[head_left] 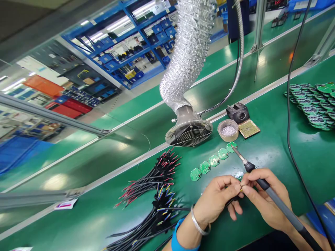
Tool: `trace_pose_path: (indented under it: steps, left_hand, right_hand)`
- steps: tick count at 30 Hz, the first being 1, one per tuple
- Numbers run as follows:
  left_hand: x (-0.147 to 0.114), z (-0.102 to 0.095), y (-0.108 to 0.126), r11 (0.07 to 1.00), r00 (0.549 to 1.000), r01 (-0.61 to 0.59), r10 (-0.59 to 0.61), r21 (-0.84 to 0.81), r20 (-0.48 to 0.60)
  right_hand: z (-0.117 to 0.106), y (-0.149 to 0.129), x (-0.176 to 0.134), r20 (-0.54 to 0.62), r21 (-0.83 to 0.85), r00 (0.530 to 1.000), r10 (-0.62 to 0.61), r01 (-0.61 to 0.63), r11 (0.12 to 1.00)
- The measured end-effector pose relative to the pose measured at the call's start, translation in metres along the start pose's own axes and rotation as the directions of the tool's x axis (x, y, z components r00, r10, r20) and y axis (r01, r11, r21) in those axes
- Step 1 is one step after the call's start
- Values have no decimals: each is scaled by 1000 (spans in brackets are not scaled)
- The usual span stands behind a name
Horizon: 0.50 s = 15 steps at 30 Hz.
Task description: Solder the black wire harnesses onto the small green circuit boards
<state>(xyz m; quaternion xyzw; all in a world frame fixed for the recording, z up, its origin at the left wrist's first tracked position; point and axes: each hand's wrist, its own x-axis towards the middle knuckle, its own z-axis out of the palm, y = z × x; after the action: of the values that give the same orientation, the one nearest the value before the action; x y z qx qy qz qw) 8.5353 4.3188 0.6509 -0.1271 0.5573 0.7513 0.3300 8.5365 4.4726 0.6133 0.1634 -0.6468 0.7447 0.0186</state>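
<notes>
My left hand (pixel 216 198), with a silver bangle at the wrist, pinches a black cable (pixel 230 200) near its end. A bit of yellow wire shows between the fingertips of both hands. My right hand (pixel 273 198) is closed around a soldering iron (pixel 281 205), while its thumb and forefinger meet the left fingertips at the wire end. The iron's tip points up and left, over the last green circuit board (pixel 231 147) of a slanted row. Several other round boards (pixel 214 160) make up that row. Just behind my fingertips lies another board (pixel 239 175), partly hidden.
A fume extractor hood (pixel 190 130) hangs beyond the boards. Near it stand a round tub of silvery bits (pixel 228 130), a sponge tray (pixel 248 128) and a black iron holder (pixel 238 112). Cable bundles (pixel 149 212) lie left, stacked boards (pixel 314 103) right. A black cord (pixel 289 132) crosses the right side.
</notes>
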Motion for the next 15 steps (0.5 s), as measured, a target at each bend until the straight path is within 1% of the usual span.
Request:
trace_pose_path:
  steps: [2,3,6,8,10,11,13,14,15]
  left_hand:
    - [-1,-3,4,1000,999,19,-18,-12,32]
    - [-2,-3,7,1000,1000,5,-5,-5,20]
    - [-8,0,13,995,996,-61,66,84,-65]
    - [-12,5,16,983,984,-96,117,156,-136]
    - [-13,8,17,975,963,-136,172,174,-206]
    - [-13,8,17,975,953,-156,191,159,-236]
    - [-11,6,16,980,948,-148,179,133,-263]
    - [-8,4,15,981,955,-111,149,159,-255]
    - [-5,2,15,972,963,-64,120,227,-240]
  right_hand:
    - [-2,-2,0,-12,-37,1000,-3,3,999]
    - [-3,-3,1,-25,-73,1000,-11,10,997]
    - [-1,-9,3,-75,-176,996,-48,34,984]
    - [5,-13,4,-111,-207,992,-63,39,977]
    - [13,-15,4,-147,-233,984,-97,61,971]
    - [16,-15,3,-151,-261,979,-135,92,961]
    - [19,-13,-1,-112,-332,966,-234,185,925]
    - [19,-10,-4,-71,-364,959,-273,230,903]
    - [16,-7,-6,-30,-388,955,-295,261,884]
